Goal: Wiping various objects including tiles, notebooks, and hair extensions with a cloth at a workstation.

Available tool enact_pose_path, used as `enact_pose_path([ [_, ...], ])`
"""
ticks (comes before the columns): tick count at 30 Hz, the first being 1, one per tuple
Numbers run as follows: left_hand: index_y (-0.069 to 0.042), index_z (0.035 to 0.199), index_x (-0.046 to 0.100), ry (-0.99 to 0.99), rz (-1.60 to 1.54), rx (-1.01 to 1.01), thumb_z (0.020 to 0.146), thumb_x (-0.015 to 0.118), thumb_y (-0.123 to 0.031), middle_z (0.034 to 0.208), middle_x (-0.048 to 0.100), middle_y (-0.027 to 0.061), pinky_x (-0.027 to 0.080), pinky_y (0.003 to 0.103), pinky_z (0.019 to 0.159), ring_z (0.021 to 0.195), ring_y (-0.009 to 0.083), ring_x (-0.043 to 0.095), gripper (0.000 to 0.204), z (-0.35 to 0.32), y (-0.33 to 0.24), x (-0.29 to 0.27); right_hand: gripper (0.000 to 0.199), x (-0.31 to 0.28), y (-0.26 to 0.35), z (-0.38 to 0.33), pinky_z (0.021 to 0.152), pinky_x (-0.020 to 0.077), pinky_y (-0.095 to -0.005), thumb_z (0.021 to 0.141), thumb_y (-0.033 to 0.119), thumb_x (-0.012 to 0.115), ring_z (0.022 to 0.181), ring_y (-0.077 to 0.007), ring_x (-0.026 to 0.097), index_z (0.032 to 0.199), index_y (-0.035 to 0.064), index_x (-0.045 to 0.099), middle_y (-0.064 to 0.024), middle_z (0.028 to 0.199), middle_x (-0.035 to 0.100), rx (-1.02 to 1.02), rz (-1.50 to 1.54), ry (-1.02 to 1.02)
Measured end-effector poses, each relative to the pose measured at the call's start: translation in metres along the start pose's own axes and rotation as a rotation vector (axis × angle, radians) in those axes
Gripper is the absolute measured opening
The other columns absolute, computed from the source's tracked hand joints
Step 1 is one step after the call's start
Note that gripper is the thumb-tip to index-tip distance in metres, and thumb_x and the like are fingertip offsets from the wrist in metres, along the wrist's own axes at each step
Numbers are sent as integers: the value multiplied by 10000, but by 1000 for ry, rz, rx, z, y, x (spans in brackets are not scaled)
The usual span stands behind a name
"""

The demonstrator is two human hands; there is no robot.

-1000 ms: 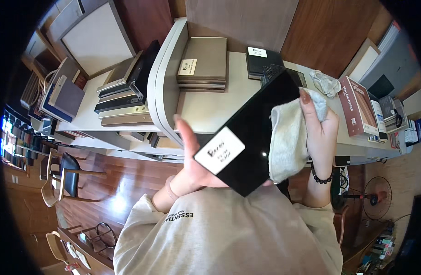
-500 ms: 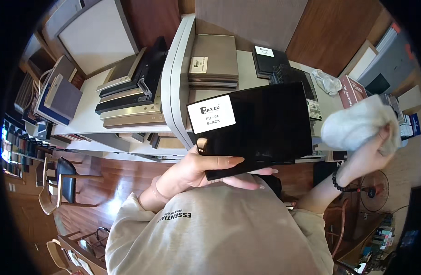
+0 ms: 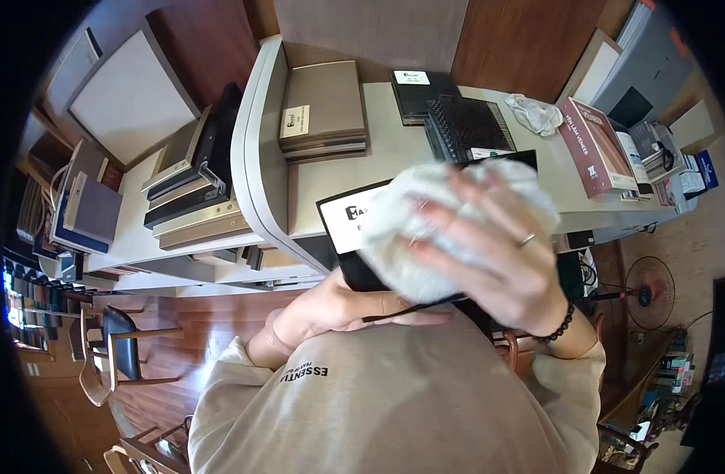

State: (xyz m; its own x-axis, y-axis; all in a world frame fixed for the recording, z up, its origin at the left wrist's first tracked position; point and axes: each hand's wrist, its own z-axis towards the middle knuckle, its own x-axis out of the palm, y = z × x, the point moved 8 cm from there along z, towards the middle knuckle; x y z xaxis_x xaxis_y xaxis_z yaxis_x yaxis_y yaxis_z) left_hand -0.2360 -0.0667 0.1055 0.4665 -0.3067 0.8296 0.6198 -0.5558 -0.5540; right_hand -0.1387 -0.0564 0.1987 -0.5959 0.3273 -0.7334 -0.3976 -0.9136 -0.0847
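Note:
My left hand (image 3: 331, 306) grips a glossy black sample panel (image 3: 357, 273) by its lower left edge, thumb on top and fingers underneath. A white label (image 3: 348, 223) sits on the panel's left end and is partly covered. Over the panel's face my right hand (image 3: 508, 265), slightly blurred, presses a bunched white cloth (image 3: 406, 272) with its fingers spread across it. Cloth and hand hide most of the panel's middle and right side.
On the white counter (image 3: 386, 150) beyond lie a stack of brown panels (image 3: 323, 103), black panels (image 3: 420, 84), a dark patterned panel (image 3: 477, 122), another crumpled cloth (image 3: 534, 114) and a reddish box (image 3: 587, 150). Framed samples (image 3: 192, 209) stack at left. A fan (image 3: 649, 292) stands right.
My right hand has brought the cloth from the right onto the black panel's face. The panel sits slightly lower, and the view has shifted to the right.

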Motion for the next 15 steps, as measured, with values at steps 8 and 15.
enact_pose_path([
  [8, -76, 1436, 282, 8, -179, -46, 866, 456, 166, 1432, 360, 159, 378, 601, 1038, 1310, 335, 390, 644, 31, 11, 14, 385, -106, -68, -35, 976, 481, -429, 732, -27, 608, 1182, -331, 539, 1064, 140, 708, -80, 1245, 603, 290, -325, -401],
  [15, -62, 1417, 313, -19, -181, 84, 866, 450, 170, 1409, 390, 170, 374, 609, 1039, 1289, 346, 417, 613, 46, 16, 10, 210, -54, -42, -63, 961, 488, -448, 805, 81, 630, 1157, -317, 558, 997, 88, 715, -97, 1163, 640, 154, 122, 319],
])
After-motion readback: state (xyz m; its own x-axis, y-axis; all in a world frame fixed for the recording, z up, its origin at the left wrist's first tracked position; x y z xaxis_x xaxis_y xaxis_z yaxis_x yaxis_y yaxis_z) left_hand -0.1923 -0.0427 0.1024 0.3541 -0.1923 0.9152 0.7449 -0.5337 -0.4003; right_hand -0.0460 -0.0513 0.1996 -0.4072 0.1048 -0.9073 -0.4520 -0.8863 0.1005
